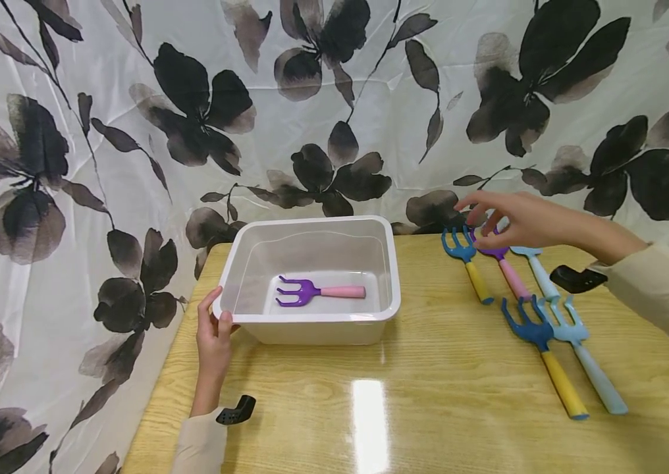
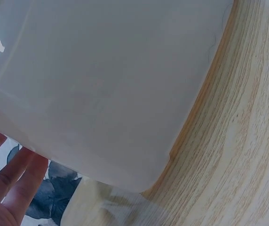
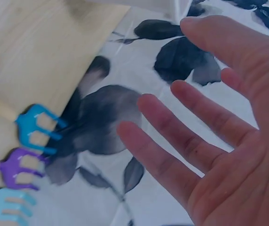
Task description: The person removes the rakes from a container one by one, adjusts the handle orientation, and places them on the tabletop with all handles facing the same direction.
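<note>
My left hand (image 1: pixel 214 349) holds the front left corner of a white plastic bin (image 1: pixel 317 333), fingers along its side and thumb at the front. Inside the bin lies a hand fork (image 1: pixel 340 291) with purple tines and a pink handle. Over the far right of the table, my right hand (image 1: pixel 527 217) hovers with relaxed fingers and holds nothing. Beneath it are a blue hand fork with a yellow handle (image 1: pixel 478 282), a purple and pink one (image 1: pixel 512 276) and a light blue one (image 1: pixel 543 276), their tines partly hidden in the head view.
Closer to me on the right lie another blue and yellow hand fork (image 1: pixel 564 388) and a light blue one (image 1: pixel 601 382), heads touching or overlapping. A floral curtain (image 1: pixel 405 118) hangs behind and left of the wooden table (image 1: pixel 429 395).
</note>
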The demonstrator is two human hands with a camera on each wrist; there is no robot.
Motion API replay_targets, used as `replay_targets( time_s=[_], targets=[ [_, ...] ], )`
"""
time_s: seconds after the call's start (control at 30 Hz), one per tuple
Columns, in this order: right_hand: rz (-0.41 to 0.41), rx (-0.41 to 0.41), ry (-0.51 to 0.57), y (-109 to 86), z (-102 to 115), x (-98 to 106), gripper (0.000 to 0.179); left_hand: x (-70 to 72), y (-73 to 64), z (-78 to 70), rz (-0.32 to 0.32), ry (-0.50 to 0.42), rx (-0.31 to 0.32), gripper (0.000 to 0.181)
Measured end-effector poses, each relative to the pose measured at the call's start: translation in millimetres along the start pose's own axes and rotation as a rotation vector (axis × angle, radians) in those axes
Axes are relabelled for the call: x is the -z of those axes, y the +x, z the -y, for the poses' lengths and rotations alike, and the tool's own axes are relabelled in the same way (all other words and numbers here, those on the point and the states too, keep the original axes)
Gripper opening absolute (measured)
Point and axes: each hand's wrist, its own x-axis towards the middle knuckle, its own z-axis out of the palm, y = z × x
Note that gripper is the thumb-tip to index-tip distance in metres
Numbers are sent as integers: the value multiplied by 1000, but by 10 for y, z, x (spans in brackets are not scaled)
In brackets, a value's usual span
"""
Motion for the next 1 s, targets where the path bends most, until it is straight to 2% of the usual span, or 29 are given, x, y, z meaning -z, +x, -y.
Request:
replay_targets(
  time_s=[0.3, 0.53, 0.7, 0.77, 1.0],
  targets=[
    [13, 26, 58, 487, 242, 67, 66, -26, 74, 28, 17, -16, -14, 48],
    [54, 75, 77, 876, 427, 21, 62, -11, 106, 25, 15, -9, -13, 48],
    [83, 108, 45, 1208, 538, -55, 60, 8, 116, 12, 7, -9, -11, 48],
    [108, 118, 34, 1343, 592, -97, 61, 10, 117, 3, 8, -15, -9, 48],
    [275, 148, 118, 1741, 829, -269, 63, 11, 124, 10, 11, -9, 3, 48]
  ],
)
